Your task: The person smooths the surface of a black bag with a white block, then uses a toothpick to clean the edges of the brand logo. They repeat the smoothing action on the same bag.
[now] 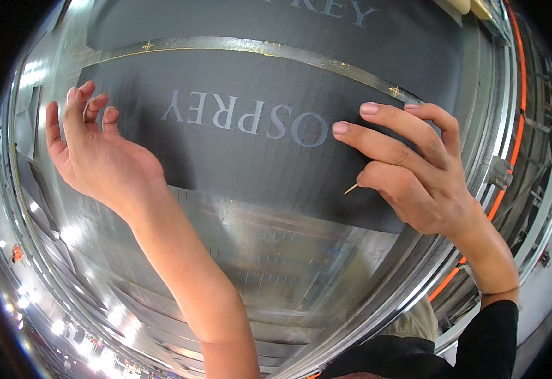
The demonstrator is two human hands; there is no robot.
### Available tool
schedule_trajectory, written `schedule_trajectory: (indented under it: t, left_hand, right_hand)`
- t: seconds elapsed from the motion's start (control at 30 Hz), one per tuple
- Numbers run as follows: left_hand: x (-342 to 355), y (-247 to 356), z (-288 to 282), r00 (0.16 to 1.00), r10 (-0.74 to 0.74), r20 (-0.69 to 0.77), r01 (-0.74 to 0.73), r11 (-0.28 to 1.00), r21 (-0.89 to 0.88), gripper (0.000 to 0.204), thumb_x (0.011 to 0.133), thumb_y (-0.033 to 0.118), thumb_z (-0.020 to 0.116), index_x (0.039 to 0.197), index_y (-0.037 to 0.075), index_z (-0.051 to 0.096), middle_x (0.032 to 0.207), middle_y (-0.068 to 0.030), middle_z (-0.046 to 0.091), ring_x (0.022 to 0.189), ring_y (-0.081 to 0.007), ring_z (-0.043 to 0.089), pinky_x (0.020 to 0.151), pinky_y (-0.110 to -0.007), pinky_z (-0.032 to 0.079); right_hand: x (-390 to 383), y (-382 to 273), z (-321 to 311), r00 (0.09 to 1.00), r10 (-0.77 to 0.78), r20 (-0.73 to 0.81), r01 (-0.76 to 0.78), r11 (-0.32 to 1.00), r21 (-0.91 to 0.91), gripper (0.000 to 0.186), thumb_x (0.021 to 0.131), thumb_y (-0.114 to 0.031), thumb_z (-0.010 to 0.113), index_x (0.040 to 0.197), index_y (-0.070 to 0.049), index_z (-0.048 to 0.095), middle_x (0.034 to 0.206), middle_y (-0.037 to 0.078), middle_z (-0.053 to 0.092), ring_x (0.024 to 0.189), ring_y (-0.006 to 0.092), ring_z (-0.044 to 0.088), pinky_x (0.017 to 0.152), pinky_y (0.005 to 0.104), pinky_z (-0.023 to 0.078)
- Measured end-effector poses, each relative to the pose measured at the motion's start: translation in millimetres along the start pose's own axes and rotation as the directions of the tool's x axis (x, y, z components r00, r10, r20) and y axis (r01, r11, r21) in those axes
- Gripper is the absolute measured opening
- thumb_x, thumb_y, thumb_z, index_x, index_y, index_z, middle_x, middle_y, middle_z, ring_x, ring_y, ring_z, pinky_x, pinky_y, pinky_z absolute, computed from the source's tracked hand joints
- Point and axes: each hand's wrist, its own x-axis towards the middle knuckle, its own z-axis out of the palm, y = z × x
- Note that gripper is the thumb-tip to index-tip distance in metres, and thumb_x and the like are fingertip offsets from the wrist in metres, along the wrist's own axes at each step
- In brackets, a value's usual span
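Note:
A dark grey sheet [238,158] with pale grey lettering, upside down from where I am, lies on a shiny metal-looking surface. My right hand [418,167] is over the sheet's right part, pinching a thin pointed wooden stick [350,189] like a toothpick between thumb and finger. Its tip points down and left; the rest is hidden in my hand. The other fingers stretch out by the last big letter. My left hand [108,151] is turned palm up at the sheet's left edge, fingers apart and loosely curled, holding nothing.
A second dark lettered sheet [276,28] lies beyond, parted from the near one by a shiny strip [314,59] with yellow cross marks. Faint blue lines mark the metal surface [270,265] nearer me. Along the right run metal rails [487,151] and an orange cord [521,82].

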Motion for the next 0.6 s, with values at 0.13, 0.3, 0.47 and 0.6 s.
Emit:
schedule_trajectory:
  t: [0.13, 0.3, 0.47, 0.6]
  left_hand:
    - [-0.4, -0.9, 2.3, 1.000, -0.003, 0.006, 0.003, 1.000, -0.001, 0.042, 0.094, 0.007, 0.065, 0.131, 0.001, 0.046, 0.104, -0.0142, 0.069, 0.091, -0.0174, 0.063, 0.081, -0.032, 0.046]
    - [0.0, -0.4, 0.3, 1.000, -0.009, 0.003, 0.009, 1.000, 0.000, 0.041, 0.094, 0.007, 0.065, 0.130, 0.002, 0.047, 0.104, -0.0133, 0.069, 0.090, -0.0173, 0.063, 0.082, -0.033, 0.045]
    - [1.8, -0.1, -0.1, 1.000, -0.016, -0.013, 0.015, 0.998, -0.060, 0.047, 0.090, 0.007, 0.070, 0.129, -0.001, 0.046, 0.095, -0.0140, 0.070, 0.078, -0.0136, 0.062, 0.066, -0.025, 0.044]
    - [2.5, 1.7, 1.0, 0.999, -0.031, -0.032, 0.029, 0.998, -0.058, 0.049, 0.090, 0.007, 0.071, 0.130, -0.001, 0.044, 0.095, -0.0136, 0.070, 0.078, -0.0136, 0.061, 0.065, -0.025, 0.044]
  right_hand:
    - [3.1, -4.2, 1.9, 1.000, -0.014, 0.017, 0.013, 1.000, 0.019, 0.006, 0.089, -0.018, 0.063, 0.088, -0.017, 0.058, 0.126, 0.002, 0.071, 0.128, 0.0227, 0.056, 0.107, 0.0409, 0.037]
    - [1.4, 1.4, -10.3, 0.999, -0.042, -0.008, 0.042, 0.998, 0.037, 0.009, 0.088, -0.018, 0.065, 0.087, -0.014, 0.057, 0.125, 0.008, 0.071, 0.126, 0.0255, 0.057, 0.104, 0.0404, 0.039]
    - [16.4, 12.5, -12.3, 0.991, 0.070, -0.115, -0.059, 0.993, 0.100, 0.013, 0.087, -0.006, 0.068, 0.094, -0.008, 0.058, 0.125, 0.016, 0.066, 0.119, 0.0348, 0.059, 0.099, 0.0433, 0.046]
    - [36.1, 11.2, -11.8, 0.992, 0.039, -0.118, -0.017, 0.982, 0.187, 0.018, 0.084, -0.002, 0.069, 0.098, -0.006, 0.058, 0.124, 0.017, 0.065, 0.114, 0.0360, 0.061, 0.095, 0.0418, 0.049]
